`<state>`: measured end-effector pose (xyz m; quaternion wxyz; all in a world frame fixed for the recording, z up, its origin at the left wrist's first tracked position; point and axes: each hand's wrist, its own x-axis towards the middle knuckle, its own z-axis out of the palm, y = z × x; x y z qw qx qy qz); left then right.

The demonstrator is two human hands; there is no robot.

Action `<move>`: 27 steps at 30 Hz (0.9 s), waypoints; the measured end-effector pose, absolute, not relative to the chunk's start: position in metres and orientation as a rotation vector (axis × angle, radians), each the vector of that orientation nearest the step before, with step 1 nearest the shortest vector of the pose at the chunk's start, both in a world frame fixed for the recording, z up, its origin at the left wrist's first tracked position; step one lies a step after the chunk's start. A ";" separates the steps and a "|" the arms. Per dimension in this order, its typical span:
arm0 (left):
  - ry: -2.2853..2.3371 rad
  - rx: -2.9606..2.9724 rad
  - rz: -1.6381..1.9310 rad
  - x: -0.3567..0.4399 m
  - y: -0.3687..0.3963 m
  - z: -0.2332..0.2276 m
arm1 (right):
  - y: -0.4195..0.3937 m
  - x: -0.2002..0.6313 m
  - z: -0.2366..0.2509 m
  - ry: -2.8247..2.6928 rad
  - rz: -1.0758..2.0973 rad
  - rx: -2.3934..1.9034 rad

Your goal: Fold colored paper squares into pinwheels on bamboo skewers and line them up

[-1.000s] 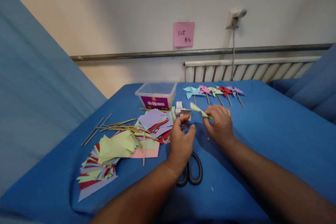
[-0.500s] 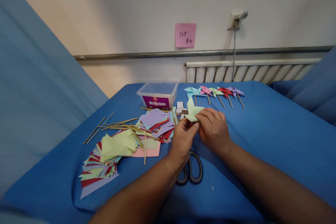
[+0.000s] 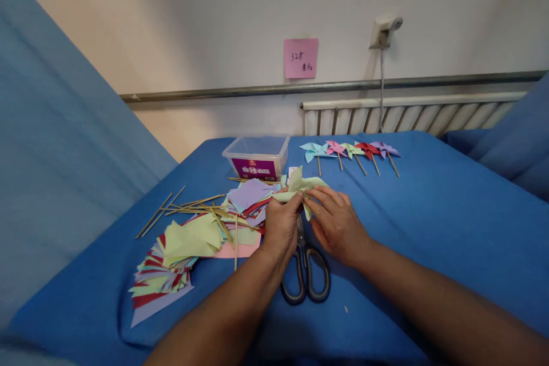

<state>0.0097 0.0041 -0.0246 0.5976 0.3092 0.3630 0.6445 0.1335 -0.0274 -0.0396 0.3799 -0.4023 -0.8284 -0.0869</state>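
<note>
Both hands (image 3: 281,223) shifted left, pinching the folded pale-green paper pinwheel (image 3: 299,186).

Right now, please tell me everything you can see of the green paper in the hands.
The green paper is pale, thin and partly folded, with pointed flaps sticking up and sideways like a pinwheel. Left hand and right hand pinch it together above the scissors, over the blue cloth. Fingers hide its lower part.

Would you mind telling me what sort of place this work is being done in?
Probably an indoor room used as a craft station: a table under blue cloth against a wall with a radiator, a pink note, and finished paper pinwheels.
</note>
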 end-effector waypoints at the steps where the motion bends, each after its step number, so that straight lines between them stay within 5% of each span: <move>1: 0.859 0.714 1.489 0.008 0.005 -0.024 | -0.027 0.135 -0.040 -2.111 -0.192 -1.001; 12: 1.003 0.645 1.674 -0.020 0.029 -0.011 | -0.009 0.135 -0.064 -1.955 0.406 -1.323; 27: 0.968 0.651 1.694 -0.024 0.038 -0.020 | 0.008 0.073 -0.050 -2.014 0.400 -1.750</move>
